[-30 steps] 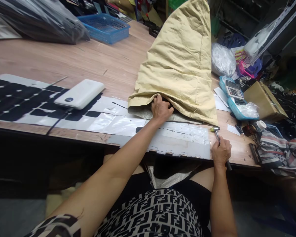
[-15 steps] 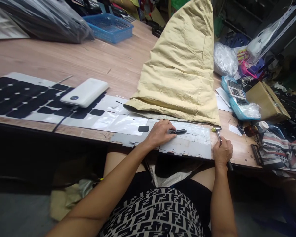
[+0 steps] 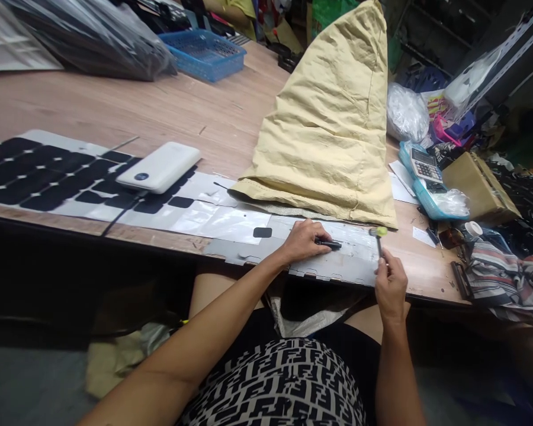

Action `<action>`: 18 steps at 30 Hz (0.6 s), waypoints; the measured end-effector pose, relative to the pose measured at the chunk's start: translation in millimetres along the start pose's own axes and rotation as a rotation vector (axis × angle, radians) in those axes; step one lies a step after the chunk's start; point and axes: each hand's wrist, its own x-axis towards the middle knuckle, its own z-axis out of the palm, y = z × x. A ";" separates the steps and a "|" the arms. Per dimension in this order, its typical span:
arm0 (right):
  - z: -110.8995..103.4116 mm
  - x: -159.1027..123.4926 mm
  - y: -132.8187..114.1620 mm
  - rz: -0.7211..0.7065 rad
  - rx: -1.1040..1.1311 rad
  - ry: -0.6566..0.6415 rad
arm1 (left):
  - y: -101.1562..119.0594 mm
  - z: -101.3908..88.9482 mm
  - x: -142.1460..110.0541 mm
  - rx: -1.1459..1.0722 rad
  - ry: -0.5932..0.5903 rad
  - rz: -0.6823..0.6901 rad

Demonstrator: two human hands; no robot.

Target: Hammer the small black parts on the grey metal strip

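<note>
Hammer (image 3: 381, 231), yellow at one end of its head and metallic at the other: handle in the right hand (image 3: 391, 284), grip closed round it. Head appears raised over the right end of a pale grey sheet (image 3: 355, 266); gap beneath it cannot be read. Slim black piece (image 3: 331, 244) lies over the middle of that sheet, pinched in the left hand (image 3: 305, 241), grip closed on its left end. Piece and hammer head are apart; no contact seen.

Step in hand, as judged: piece steadied low by the left hand, hammer held ready at its right. From this pose, a hammer move calls for a firm left grip and fingers kept out from under the head.

Sheet runs along the near edge of the table (image 3: 115, 100). Small dark rectangle (image 3: 262, 232) lies left of the left hand. Tan fabric piece (image 3: 328, 142) lies just beyond the hands, its open hem toward them. Farther left: white device (image 3: 160, 167) on a dark-celled panel (image 3: 48, 171). Blue basket (image 3: 204, 56) sits at the far edge. Toward the right edge: blue tray (image 3: 429, 201) with a calculator (image 3: 425, 165), cardboard box (image 3: 479, 183) beside it, striped cloth (image 3: 493, 278) nearer the person.
</note>
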 end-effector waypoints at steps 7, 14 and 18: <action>18.8 -19.0 -48.1 -0.229 0.135 -0.177 | 3.2 -3.9 1.4 -0.020 -0.022 0.001; 31.7 -24.2 -51.5 -0.307 0.038 -0.157 | 5.5 -4.4 1.2 -0.001 -0.021 -0.006; 27.8 -23.4 -50.4 -0.304 0.035 -0.128 | 4.5 -4.2 1.7 -0.002 -0.026 -0.002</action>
